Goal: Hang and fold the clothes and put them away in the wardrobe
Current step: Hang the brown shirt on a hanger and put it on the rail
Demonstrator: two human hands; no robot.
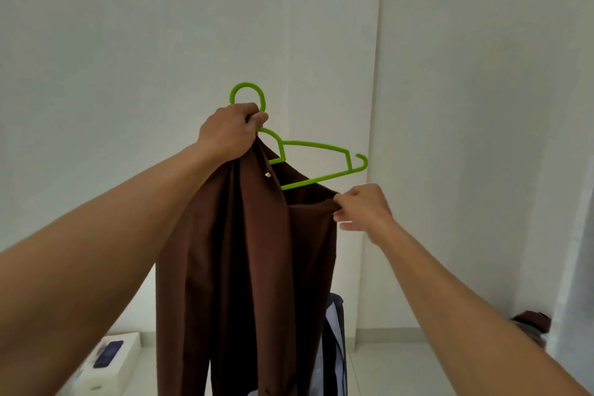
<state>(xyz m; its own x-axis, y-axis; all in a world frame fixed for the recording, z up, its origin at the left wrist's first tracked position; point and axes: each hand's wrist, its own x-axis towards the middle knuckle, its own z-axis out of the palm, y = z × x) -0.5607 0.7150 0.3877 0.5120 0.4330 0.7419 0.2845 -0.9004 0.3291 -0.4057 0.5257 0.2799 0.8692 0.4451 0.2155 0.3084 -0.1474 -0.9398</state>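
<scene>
Garment over hanger

No legible text — white box bottom left shows phone picture, lettering too blurred.

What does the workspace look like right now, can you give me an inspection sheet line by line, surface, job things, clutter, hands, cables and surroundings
Surface: pale tiled floor at the bottom of the view; no table seen.
Job's things: bright green plastic hanger held up in the air, tilted; dark brown fabric garment draped from it, hanging down long.
Clutter: white cardboard phone box on the floor at lower left; blue-grey cloth behind the garment; dark reddish item at far right, too blurred to identify.
Hands: left hand grips the hanger below its hook together with the garment; right hand pinches the garment's edge under the hanger's bar.
Cables: nothing seen.
Surroundings: plain white walls meeting in a corner; no wardrobe in view.
</scene>
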